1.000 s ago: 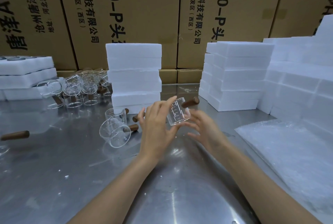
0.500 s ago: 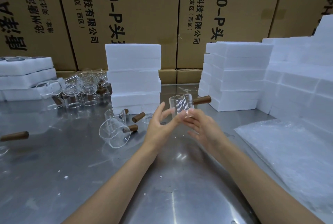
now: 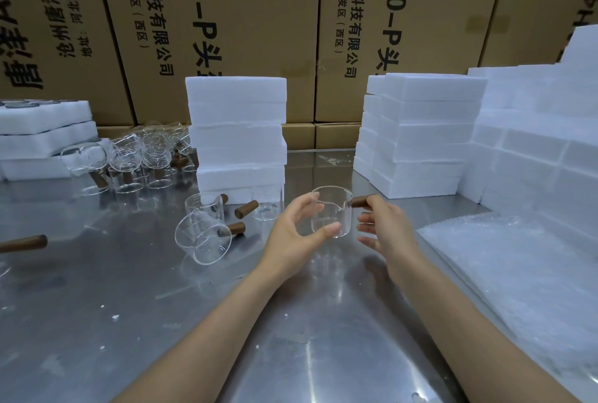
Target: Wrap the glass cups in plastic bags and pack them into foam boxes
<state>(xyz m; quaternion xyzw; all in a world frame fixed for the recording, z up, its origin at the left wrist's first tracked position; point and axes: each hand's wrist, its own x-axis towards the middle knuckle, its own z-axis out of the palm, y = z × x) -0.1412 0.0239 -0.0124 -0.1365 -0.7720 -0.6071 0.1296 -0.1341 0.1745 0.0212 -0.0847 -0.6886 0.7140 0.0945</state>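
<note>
A clear glass cup [image 3: 333,208] with a brown wooden handle stands upright above the steel table between my hands. My left hand [image 3: 296,234] curls round its left side, thumb at the base and fingers at the rim. My right hand [image 3: 383,224] pinches the wooden handle [image 3: 360,201] on the cup's right, its lower fingers spread. Two more cups [image 3: 204,227] lie on their sides to the left. A pile of clear plastic bags [image 3: 517,266] lies at the right.
Stacks of white foam boxes stand at centre [image 3: 238,133], right [image 3: 420,133] and far right [image 3: 543,143], with more at far left [image 3: 42,130]. A cluster of glass cups [image 3: 136,159] sits back left. Cardboard cartons [image 3: 226,14] wall the back. A loose wooden handle [image 3: 22,243] pokes in at left.
The cup has turned from tilted to upright and come down a little. My left hand now wraps its side, and my right hand has gone to the handle.
</note>
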